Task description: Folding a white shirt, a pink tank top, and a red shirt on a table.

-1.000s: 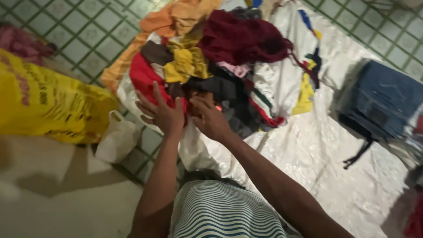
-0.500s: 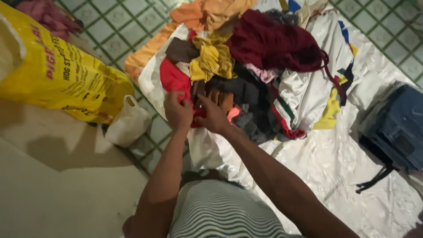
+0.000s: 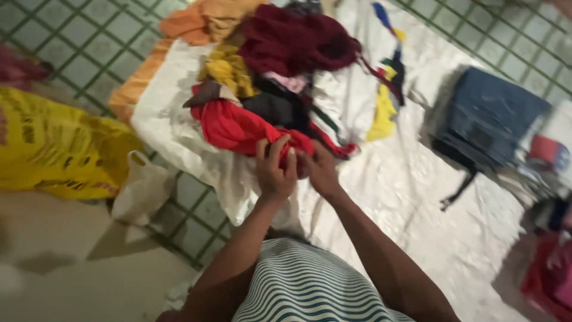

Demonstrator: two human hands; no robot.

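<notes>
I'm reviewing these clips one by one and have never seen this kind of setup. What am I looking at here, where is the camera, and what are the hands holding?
There is no machine: a person wears a camera on the head, so the single view looks down over their striped shirt at their own bare hands. The left hand and the right hand are side by side, both gripping the near edge of a red garment. It belongs to a pile of clothes in dark red, yellow, orange and black, lying on a white sheet spread over a tiled floor. To the left are a yellow sack and a small white plastic bag; to the right lies folded blue denim.
</notes>
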